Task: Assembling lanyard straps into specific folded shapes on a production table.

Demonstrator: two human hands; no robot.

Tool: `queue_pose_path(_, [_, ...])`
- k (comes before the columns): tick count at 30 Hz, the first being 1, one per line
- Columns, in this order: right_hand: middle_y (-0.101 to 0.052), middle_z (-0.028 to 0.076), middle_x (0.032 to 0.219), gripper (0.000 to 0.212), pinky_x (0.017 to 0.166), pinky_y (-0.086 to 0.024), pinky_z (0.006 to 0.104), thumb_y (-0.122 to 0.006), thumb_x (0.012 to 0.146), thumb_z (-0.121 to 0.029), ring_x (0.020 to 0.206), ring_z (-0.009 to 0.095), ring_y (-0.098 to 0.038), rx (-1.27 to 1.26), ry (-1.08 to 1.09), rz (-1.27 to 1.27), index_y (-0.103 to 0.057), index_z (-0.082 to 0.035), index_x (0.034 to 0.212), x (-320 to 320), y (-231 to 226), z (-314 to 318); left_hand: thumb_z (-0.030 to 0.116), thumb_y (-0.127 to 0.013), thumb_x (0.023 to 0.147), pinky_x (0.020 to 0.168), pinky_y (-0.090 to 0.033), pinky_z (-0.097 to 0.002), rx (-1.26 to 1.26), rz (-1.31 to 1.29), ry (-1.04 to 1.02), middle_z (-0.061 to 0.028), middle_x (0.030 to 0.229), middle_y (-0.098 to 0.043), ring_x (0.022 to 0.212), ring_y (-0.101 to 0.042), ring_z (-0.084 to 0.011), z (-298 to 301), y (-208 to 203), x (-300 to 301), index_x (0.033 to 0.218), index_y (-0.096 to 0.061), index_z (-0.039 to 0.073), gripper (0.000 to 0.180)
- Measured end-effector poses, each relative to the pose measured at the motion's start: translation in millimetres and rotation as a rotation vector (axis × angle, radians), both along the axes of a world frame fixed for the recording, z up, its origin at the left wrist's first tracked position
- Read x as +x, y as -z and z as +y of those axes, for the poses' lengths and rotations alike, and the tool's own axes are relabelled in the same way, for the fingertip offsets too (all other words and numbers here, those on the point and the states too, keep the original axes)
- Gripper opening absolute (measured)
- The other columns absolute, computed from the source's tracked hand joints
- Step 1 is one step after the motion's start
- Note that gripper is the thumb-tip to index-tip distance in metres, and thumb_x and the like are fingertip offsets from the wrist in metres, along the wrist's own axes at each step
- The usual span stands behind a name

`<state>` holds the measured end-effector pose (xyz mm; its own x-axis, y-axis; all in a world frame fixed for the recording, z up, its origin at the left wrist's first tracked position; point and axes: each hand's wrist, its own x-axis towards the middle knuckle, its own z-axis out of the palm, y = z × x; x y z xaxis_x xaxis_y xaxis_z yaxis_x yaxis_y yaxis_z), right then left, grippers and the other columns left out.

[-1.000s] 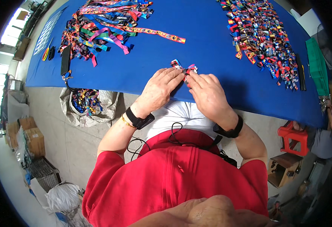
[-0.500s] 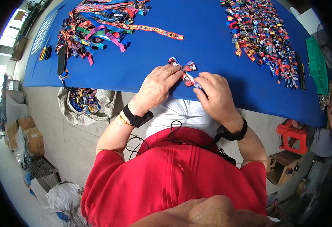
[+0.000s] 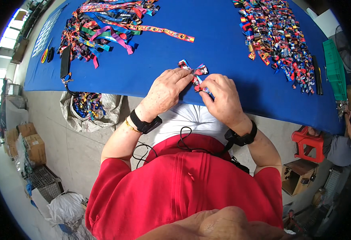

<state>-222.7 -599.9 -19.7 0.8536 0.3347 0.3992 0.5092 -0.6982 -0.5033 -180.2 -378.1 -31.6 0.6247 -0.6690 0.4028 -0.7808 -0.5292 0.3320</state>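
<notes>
A small bow of printed ribbon (image 3: 201, 71), red, white, black and blue, lies near the front edge of the blue-covered table (image 3: 151, 60). Its loops spread out in several directions. My left hand (image 3: 165, 89) rests over its left side, fingers together, with the fingertips on the bow's middle. My right hand (image 3: 222, 96) pinches the ribbon's lower end between thumb and forefinger, close to the table edge. The fingers of both hands cover part of the bow.
Long printed ribbons (image 3: 115, 34) are heaped at the back left, near scissors (image 3: 44, 55) and a black phone-like slab (image 3: 65, 62). Rows of finished-looking bows (image 3: 277, 40) cover the right side. A sack of bows (image 3: 89, 108) stands below left; a red stool (image 3: 307, 145) stands right.
My right hand has shifted slightly left, closer to the bow's middle, and its thumb and forefinger have closed on the lower ribbon end. My left hand stays in place.
</notes>
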Motion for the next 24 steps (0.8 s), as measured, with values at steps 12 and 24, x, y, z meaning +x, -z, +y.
queue_pose_path(12, [-0.06, 0.009, 0.091, 0.011, 0.075, -0.043, 0.0419, -0.069, 0.084, -0.007, 0.086, 0.031, -0.058, 0.012, 0.056, 0.012, -0.06, -0.005, 0.089, -4.5, 4.0, -1.3, 0.0, -0.063, 0.073, 0.101, -0.046, -0.0422, 0.038, -0.034, 0.001, -0.0157, 0.125, -0.062, 0.119, -0.058, -0.0325, 0.1, 0.7, 0.7, 0.123, -0.061, 0.001, 0.05])
queue_pose_path(24, [-0.057, 0.011, 0.09, 0.012, 0.073, -0.042, 0.0448, -0.067, 0.078, -0.006, 0.084, 0.032, -0.057, -0.1, 0.183, -0.048, -0.055, -0.005, 0.076, -3.8, 8.0, 0.3, 0.002, -0.066, 0.074, 0.101, -0.046, -0.0428, 0.078, -0.02, 0.008, -0.0158, 0.129, -0.059, 0.12, -0.057, -0.0329, -1.3, -3.4, -2.6, 0.126, -0.062, 0.006, 0.053])
